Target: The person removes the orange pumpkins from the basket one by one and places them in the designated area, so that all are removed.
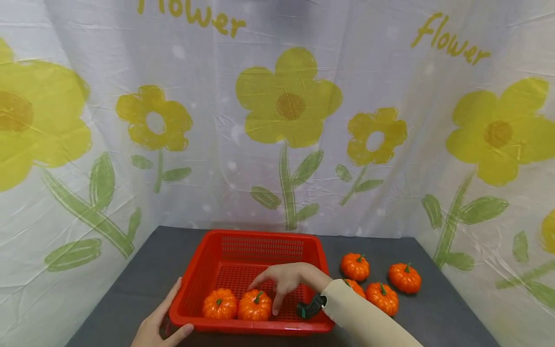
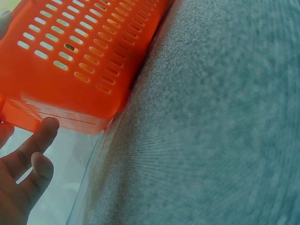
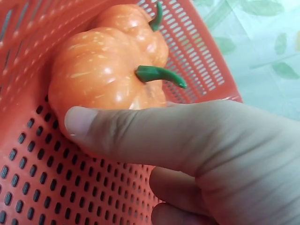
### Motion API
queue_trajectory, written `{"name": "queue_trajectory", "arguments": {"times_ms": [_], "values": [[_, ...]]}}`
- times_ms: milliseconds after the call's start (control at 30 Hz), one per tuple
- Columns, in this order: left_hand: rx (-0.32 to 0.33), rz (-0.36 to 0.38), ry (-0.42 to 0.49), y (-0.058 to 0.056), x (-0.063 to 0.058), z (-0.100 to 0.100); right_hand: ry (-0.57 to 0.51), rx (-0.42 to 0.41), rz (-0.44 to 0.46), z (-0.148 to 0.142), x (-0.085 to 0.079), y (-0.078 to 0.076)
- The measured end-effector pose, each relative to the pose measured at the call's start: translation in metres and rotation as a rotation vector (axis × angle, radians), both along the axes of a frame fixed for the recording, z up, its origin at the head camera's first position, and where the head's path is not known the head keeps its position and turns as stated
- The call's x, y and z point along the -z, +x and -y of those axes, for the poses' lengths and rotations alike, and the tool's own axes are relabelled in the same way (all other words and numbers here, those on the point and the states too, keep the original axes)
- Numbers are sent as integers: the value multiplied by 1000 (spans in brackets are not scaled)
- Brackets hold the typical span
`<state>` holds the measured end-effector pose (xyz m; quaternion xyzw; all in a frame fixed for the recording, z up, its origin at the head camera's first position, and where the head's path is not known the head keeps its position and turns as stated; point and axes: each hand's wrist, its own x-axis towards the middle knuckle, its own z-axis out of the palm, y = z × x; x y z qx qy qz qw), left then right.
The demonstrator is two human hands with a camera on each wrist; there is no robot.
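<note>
A red plastic basket (image 1: 260, 326) with slotted walls stands on the dark table. My left hand (image 1: 158, 320) holds its near left corner, thumb at the front rim and fingers along the left side. In the left wrist view, those fingers (image 2: 42, 136) show beside the basket wall (image 2: 70, 89). Two small orange pumpkins with green stems lie side by side in the basket. My right hand (image 1: 286, 282) reaches inside and grips the right-hand pumpkin (image 1: 252, 307). Its thumb (image 3: 112, 126) presses that pumpkin's side in the right wrist view. The other pumpkin (image 1: 219, 303) sits to its left.
Right of the basket several more pumpkins lie on the table, among them a back one (image 1: 354, 267), a far right one (image 1: 404, 278) and a near one (image 1: 382, 299). My right forearm partly covers another (image 1: 355, 287). A flower-printed curtain (image 1: 208, 193) surrounds the table.
</note>
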<state>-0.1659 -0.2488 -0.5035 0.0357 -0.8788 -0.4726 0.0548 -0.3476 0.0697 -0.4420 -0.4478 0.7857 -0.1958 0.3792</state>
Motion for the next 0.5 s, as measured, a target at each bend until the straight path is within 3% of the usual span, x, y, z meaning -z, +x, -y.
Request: {"name": "queue_trajectory", "arguments": {"times_ms": [200,500], "values": [[-14,-3,-19,0,0,0,-20,-2,-60,1,1,2],[-13,-22,-25,1,1,-1,-37,8,-51,0,0,1]]}}
